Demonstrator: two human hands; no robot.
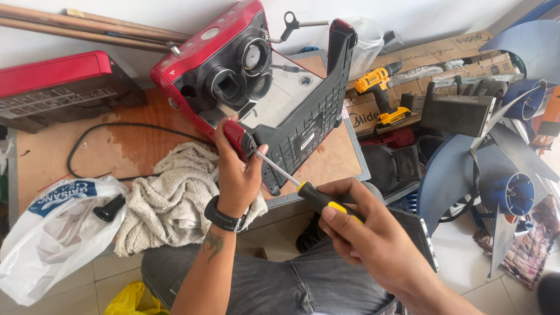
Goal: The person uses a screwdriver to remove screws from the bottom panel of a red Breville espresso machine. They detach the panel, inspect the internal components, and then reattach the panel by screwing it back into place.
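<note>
two hands [236,172] [373,233]: left gripping red appliance [227,76] corner, right fist around screwdriver [303,189] there

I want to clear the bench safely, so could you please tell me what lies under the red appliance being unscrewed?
The red appliance rests on the wooden bench, its corner against a beige towel. The left hand covers that lower edge, so anything beneath it is hidden.

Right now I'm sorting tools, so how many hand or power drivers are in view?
2: a screwdriver in the right hand, its tip at the red appliance the left hand steadies, and a yellow cordless drill on the boxes behind. Others may be hidden.
</note>
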